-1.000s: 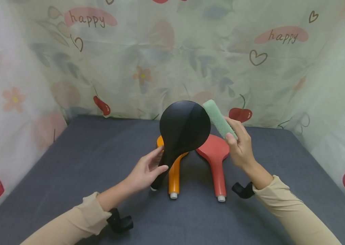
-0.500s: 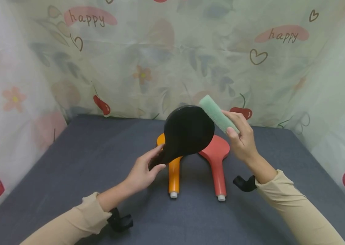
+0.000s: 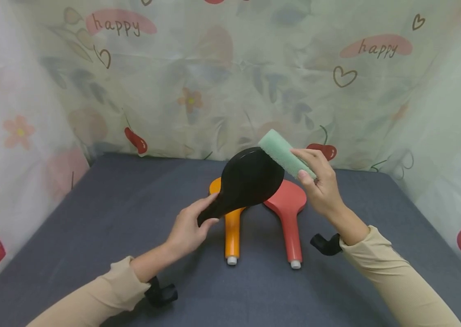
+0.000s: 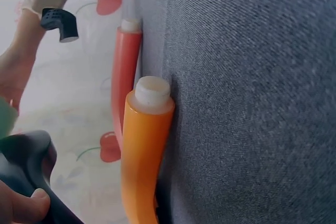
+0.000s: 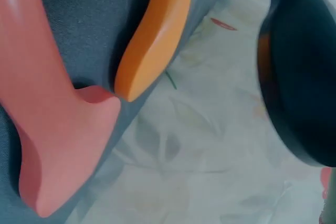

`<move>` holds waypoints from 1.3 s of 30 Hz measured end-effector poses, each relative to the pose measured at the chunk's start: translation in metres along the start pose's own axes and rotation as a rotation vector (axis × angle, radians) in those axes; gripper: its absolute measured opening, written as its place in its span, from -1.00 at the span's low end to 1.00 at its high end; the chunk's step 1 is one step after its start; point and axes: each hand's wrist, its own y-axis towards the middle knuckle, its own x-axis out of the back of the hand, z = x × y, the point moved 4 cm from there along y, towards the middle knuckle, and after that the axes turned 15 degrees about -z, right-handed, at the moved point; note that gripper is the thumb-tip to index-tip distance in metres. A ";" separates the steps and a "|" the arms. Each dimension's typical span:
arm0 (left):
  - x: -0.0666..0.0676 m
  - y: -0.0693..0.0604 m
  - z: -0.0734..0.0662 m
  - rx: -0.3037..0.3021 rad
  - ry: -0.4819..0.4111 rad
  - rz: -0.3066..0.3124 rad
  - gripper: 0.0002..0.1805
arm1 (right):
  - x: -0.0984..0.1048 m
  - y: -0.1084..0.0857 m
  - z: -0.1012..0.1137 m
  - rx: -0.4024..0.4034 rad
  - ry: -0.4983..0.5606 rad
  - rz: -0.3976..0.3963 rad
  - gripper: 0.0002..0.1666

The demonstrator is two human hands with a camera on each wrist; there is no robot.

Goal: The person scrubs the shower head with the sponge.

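My left hand (image 3: 185,231) grips the handle of a black shower head (image 3: 251,179), held tilted above the table with its round head up and to the right. In the left wrist view the thumb (image 4: 31,208) lies along that handle. A pale green sponge (image 3: 281,150) is pinched between the thumb and fingers of my right hand (image 3: 322,186). Its lower side meets the upper right edge of the black head; the head view cannot fully show the contact. Beneath lie an orange shower head (image 3: 232,236), partly hidden by the black one, and a red shower head (image 3: 288,200).
The shower heads lie on a dark grey cloth-covered table (image 3: 112,218), white-ended handles toward me. A patterned curtain (image 3: 234,77) closes off the back and sides. Black wrist-worn fittings (image 3: 162,295) hang below both sleeves.
The black shower head has tipped, its handle lifting and its head turning more edge-on and slightly lower. The sponge has moved left and up onto its rim. The orange and red ones stay put.
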 end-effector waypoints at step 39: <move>-0.005 0.004 0.002 -0.072 0.161 -0.004 -0.41 | -0.019 -0.010 0.023 0.240 -0.271 0.095 -0.51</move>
